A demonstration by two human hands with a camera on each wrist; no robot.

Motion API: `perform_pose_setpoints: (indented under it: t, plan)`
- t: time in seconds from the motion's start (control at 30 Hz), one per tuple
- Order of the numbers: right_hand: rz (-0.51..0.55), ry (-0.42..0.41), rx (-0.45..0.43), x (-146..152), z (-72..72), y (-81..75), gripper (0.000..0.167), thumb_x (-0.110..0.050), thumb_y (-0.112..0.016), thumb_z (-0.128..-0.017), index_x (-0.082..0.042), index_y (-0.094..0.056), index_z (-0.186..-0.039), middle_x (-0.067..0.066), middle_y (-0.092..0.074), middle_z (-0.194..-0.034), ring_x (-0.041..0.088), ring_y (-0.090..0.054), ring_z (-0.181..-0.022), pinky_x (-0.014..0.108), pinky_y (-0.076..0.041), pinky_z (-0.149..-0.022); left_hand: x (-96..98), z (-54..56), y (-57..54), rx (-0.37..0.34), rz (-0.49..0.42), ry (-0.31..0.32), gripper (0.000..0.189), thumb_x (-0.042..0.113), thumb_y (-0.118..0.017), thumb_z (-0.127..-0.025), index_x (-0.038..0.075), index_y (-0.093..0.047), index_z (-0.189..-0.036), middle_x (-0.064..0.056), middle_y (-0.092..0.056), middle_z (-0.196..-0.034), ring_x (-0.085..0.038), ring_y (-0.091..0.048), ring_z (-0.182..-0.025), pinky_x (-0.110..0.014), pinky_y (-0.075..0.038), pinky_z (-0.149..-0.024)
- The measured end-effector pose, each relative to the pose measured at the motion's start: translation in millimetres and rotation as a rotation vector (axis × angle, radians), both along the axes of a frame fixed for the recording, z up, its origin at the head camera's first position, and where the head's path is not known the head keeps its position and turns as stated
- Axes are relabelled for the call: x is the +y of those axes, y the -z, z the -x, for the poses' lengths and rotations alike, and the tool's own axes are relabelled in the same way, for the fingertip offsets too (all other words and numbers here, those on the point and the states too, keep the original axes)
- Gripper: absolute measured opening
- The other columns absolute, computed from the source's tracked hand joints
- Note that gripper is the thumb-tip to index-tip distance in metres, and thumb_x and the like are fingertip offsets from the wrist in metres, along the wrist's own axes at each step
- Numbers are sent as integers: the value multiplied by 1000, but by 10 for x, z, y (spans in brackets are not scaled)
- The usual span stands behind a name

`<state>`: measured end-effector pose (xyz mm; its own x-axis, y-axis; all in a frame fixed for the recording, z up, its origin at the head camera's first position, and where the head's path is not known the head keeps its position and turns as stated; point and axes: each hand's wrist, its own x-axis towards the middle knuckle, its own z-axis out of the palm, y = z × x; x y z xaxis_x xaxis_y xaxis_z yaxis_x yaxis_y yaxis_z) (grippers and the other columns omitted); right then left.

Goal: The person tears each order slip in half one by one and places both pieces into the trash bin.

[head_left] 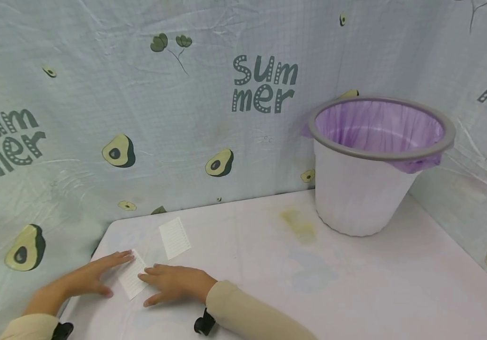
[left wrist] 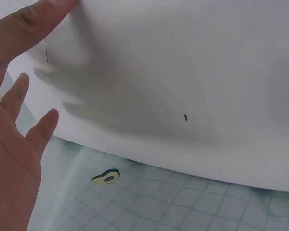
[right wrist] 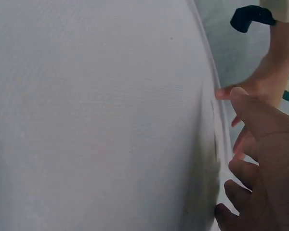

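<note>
A small white slip of paper [head_left: 132, 282] with faint printed rows lies on the white table, between the two hands. My left hand [head_left: 88, 277] reaches over its far left side, fingers stretched out and fingertips at its upper edge. On the opposite side my right hand [head_left: 175, 282] has its extended fingertips at the slip's right edge. Spread fingers of the left hand [left wrist: 12, 134] show in the left wrist view. In the right wrist view the right hand [right wrist: 272, 163] has relaxed fingers. A second similar slip [head_left: 174, 238] lies just beyond them.
A white bin [head_left: 354, 189] with a grey rim and purple liner stands at the back right of the table [head_left: 243, 293]. A patterned curtain [head_left: 175, 118] hangs behind and along the sides. A yellowish stain [head_left: 298, 225] marks the tabletop.
</note>
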<state>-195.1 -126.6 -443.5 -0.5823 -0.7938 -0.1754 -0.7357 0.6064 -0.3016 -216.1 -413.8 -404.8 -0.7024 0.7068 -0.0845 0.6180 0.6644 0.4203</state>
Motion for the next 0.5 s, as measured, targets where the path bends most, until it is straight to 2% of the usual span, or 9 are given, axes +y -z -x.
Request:
perform_pose_setpoints:
  t: [0.07, 0.13, 0.2, 0.3, 0.4, 0.5]
  plan:
    - [-68, -35, 34, -92, -10, 26, 68, -66, -46, -100, -41, -25, -160, -24, -17, -164, -3, -12, -151, 19, -17, -121, -34, 15, 29, -15, -21, 35, 88, 39, -83, -76, 17, -46, -153, 38, -19, -153, 30, -6, -132, 3, -9, -99]
    - [-121, -56, 50, -157, -17, 24, 65, -66, -44, -100, -41, -29, -159, -24, -17, -164, -3, -12, -151, 20, -16, -122, -63, 27, 36, -6, -9, 51, 84, 41, -82, -77, 20, -50, -152, 38, -21, -153, 30, -8, -132, 1, -17, -100]
    - [-153, -43, 52, -188, -18, 6, 62, -65, -44, -101, -43, -32, -157, -27, -19, -162, -5, -13, -150, 20, -17, -121, -77, 36, 30, -7, 14, 53, 80, 43, -81, -77, 22, -53, -150, 36, -24, -153, 29, -11, -131, -2, -25, -98]
    - [-163, -11, 32, -187, -5, -40, 56, -62, -46, -102, -43, -37, -155, -31, -24, -159, -10, -15, -148, 17, -20, -119, -72, 42, 14, -29, 55, 42, 77, 45, -79, -79, 24, -55, -149, 35, -27, -153, 28, -14, -130, -7, -33, -97]
    - [-175, -3, 22, -168, 2, -79, 54, -59, -46, -103, -44, -38, -154, -32, -26, -158, -12, -17, -147, 15, -21, -118, -55, 32, 0, -45, 84, 19, 75, 45, -79, -79, 24, -57, -147, 35, -30, -152, 27, -18, -130, -9, -36, -97]
    - [-167, -10, 15, -158, -9, -88, 53, -57, -48, -103, -42, -40, -154, -31, -29, -158, -11, -18, -147, 14, -20, -118, -34, 3, -8, -81, 110, -35, 74, 41, -80, -78, 22, -58, -146, 31, -34, -152, 23, -24, -131, -10, -37, -97]
